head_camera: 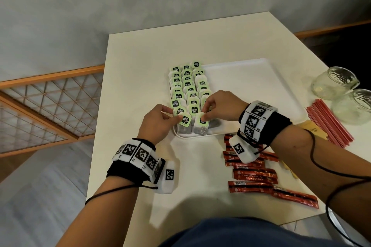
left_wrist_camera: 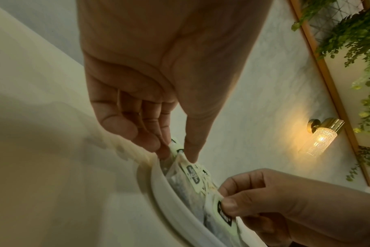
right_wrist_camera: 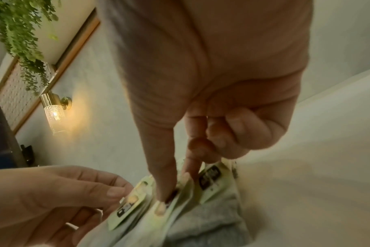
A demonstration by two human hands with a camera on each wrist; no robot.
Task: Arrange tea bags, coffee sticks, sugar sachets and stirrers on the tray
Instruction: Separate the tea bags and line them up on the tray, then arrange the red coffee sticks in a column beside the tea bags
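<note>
Three columns of tea bags with green tags fill the left part of the white tray. At the near end of the rows, my left hand pinches the tag of one tea bag between thumb and fingers. My right hand pinches the tag of the neighbouring tea bag. The left wrist view shows my left hand pinching a tag just inside the tray rim. In the right wrist view my right hand holds a green tag above a grey bag.
Red coffee sticks lie scattered on the table near the tray's front right. A bundle of red stirrers and yellowish sachets sit to the right, beside two glass jars. The table edge runs close on the left.
</note>
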